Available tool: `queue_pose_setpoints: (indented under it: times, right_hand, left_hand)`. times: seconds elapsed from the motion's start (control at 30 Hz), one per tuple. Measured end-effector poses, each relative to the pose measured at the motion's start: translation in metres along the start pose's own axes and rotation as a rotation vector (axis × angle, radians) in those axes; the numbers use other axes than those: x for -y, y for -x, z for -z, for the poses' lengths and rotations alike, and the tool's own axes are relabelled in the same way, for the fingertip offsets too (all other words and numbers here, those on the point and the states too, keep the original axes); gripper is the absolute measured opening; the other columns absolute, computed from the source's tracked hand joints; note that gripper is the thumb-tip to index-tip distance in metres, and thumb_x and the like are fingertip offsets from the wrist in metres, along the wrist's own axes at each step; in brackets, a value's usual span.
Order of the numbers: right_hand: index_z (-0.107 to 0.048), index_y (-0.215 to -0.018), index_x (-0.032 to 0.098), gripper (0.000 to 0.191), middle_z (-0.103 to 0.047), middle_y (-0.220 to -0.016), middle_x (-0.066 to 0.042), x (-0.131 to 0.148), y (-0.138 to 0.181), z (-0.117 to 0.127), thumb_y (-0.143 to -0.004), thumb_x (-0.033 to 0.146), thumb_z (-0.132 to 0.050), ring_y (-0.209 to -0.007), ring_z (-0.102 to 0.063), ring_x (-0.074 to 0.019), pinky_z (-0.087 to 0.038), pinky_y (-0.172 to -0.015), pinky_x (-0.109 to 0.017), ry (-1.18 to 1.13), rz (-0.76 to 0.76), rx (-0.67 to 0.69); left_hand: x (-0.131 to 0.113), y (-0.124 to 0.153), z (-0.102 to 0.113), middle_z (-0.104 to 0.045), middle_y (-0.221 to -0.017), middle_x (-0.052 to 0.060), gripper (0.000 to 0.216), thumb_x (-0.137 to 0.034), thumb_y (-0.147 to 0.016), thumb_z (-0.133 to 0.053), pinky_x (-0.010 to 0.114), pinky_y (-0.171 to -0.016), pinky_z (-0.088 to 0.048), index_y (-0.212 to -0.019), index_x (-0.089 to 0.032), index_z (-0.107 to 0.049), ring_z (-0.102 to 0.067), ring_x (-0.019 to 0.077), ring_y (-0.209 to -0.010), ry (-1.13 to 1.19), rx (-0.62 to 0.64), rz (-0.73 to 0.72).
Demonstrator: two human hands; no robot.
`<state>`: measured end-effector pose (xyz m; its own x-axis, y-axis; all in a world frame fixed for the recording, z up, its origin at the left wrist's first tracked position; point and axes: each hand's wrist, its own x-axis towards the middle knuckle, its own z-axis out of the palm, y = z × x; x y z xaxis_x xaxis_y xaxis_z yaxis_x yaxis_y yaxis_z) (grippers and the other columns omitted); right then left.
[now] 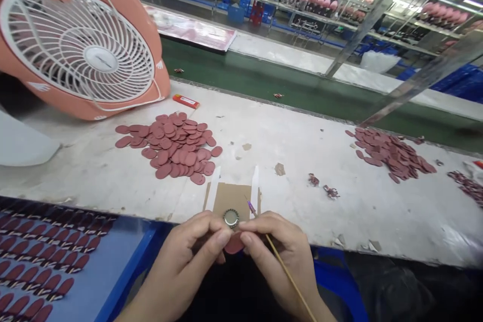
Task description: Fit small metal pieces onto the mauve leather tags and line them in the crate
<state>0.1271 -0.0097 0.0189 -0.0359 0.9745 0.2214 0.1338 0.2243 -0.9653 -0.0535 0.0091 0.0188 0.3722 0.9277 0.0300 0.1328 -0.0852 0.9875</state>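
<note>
My left hand (pixel 199 246) and my right hand (pixel 277 249) meet at the bench's front edge. Between their fingertips they pinch a dark red oval piece (pixel 234 244), partly hidden by the fingers. A thin brush (pixel 281 261) with a purple tip also rests in my right hand, its tip pointing away from me. Just beyond the fingers a bottle cap (pixel 231 218) lies on a piece of brown cardboard (pixel 236 193) with white strips along both sides. Farther left on the bench is a heap of similar red ovals (pixel 177 146).
An orange fan (pixel 101 60) stands at the back left, near a red and yellow box (pixel 186 101). Another heap of red ovals (pixel 392 153) lies at right. A blue tray (pixel 124 251) with rows of dark red pieces sits lower left. Behind runs a green conveyor belt (pixel 249 78).
</note>
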Motion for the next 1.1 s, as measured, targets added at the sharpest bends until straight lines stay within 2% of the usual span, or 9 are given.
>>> queue_pose_setpoints:
  times: [0.03, 0.13, 0.27, 0.33, 0.43, 0.5, 0.6, 0.77, 1.1]
  right_hand:
    - [-0.073, -0.097, 0.024, 0.005, -0.07, -0.08, -0.002, -0.001, 0.003, -0.003, -0.094, 0.025, -0.069, -0.066, -0.066, -0.0124, -0.053, -0.062, -0.019, -0.126, -0.084, -0.037]
    - [-0.072, -0.094, 0.022, 0.013, -0.07, -0.073, -0.002, -0.004, 0.013, -0.014, -0.091, 0.034, -0.075, -0.06, -0.064, -0.012, -0.052, -0.058, -0.017, -0.483, -0.302, -0.13]
    - [-0.072, -0.099, 0.02, 0.019, -0.069, -0.073, -0.003, -0.008, 0.02, -0.025, -0.09, 0.035, -0.076, -0.061, -0.065, -0.0134, -0.056, -0.061, -0.021, -0.593, -0.338, -0.111]
    - [-0.071, -0.111, 0.021, 0.023, -0.071, -0.085, -0.004, -0.012, 0.018, -0.02, -0.091, 0.032, -0.075, -0.066, -0.067, -0.014, -0.059, -0.063, -0.021, -0.473, -0.22, -0.119]
    - [-0.065, -0.126, 0.022, 0.026, -0.07, -0.087, -0.004, -0.02, 0.012, -0.005, -0.102, 0.028, -0.058, -0.066, -0.067, -0.0135, -0.06, -0.061, -0.022, -0.181, 0.007, -0.111]
    - [-0.066, -0.124, 0.021, 0.026, -0.067, -0.079, -0.004, -0.026, 0.007, 0.004, -0.106, 0.029, -0.048, -0.065, -0.064, -0.0143, -0.058, -0.059, -0.024, 0.003, 0.131, -0.091]
    - [-0.07, -0.11, 0.02, 0.028, -0.066, -0.077, -0.004, -0.037, 0.003, 0.006, -0.107, 0.035, -0.048, -0.067, -0.064, -0.0161, -0.054, -0.057, -0.024, 0.137, 0.227, -0.086]
    - [-0.068, -0.1, 0.019, 0.02, -0.067, -0.08, -0.003, -0.045, 0.001, -0.004, -0.104, 0.026, -0.05, -0.065, -0.065, -0.0141, -0.052, -0.053, -0.02, 0.262, 0.207, -0.06]
    - [-0.068, -0.096, 0.018, 0.019, -0.067, -0.079, -0.002, -0.045, -0.001, -0.006, -0.103, 0.022, -0.051, -0.065, -0.065, -0.0134, -0.051, -0.052, -0.019, 0.318, 0.175, -0.052]
  left_hand:
    - [0.006, 0.001, -0.004, -0.069, -0.078, -0.006, 0.01, -0.036, -0.091, -0.063, 0.017, -0.063, -0.052, -0.099, -0.033, -0.067, -0.065, 0.0099, -0.066, 0.064, -0.039, -0.07]
    - [0.024, 0.003, -0.013, -0.072, -0.092, -0.002, 0.046, -0.027, -0.076, -0.082, 0.021, -0.069, -0.058, -0.118, -0.035, -0.065, -0.069, 0.014, -0.077, 0.146, -0.133, -0.359]
    - [0.035, 0.004, -0.02, -0.071, -0.091, 0.002, 0.037, -0.017, -0.079, -0.077, 0.021, -0.066, -0.059, -0.114, -0.028, -0.071, -0.069, 0.0147, -0.075, 0.118, -0.242, -0.486]
    - [0.033, 0.007, -0.021, -0.074, -0.089, 0.002, 0.027, -0.027, -0.078, -0.079, 0.022, -0.068, -0.059, -0.104, -0.027, -0.076, -0.07, 0.017, -0.078, 0.148, -0.359, -0.367]
    - [0.029, 0.012, -0.015, -0.078, -0.093, 0.003, 0.019, -0.038, -0.076, -0.079, 0.024, -0.066, -0.059, -0.092, -0.028, -0.077, -0.072, 0.0183, -0.073, 0.369, -0.531, 0.023]
    - [0.03, 0.016, -0.008, -0.079, -0.087, 0.003, 0.021, -0.039, -0.074, -0.081, 0.023, -0.06, -0.059, -0.091, -0.027, -0.077, -0.069, 0.0156, -0.062, 0.537, -0.572, 0.233]
    - [0.033, 0.019, 0.002, -0.076, -0.076, 0.002, 0.029, -0.046, -0.072, -0.081, 0.022, -0.055, -0.057, -0.091, -0.024, -0.077, -0.064, 0.0131, -0.056, 0.68, -0.602, 0.404]
    - [0.033, 0.023, 0.0, -0.074, -0.081, 0.003, 0.038, -0.05, -0.07, -0.081, 0.02, -0.054, -0.057, -0.097, -0.025, -0.079, -0.063, 0.0139, -0.065, 0.754, -0.604, 0.519]
    - [0.038, 0.025, -0.01, -0.077, -0.086, 0.006, 0.035, -0.047, -0.07, -0.082, 0.02, -0.064, -0.056, -0.098, -0.026, -0.081, -0.066, 0.0152, -0.074, 0.782, -0.461, 0.582]
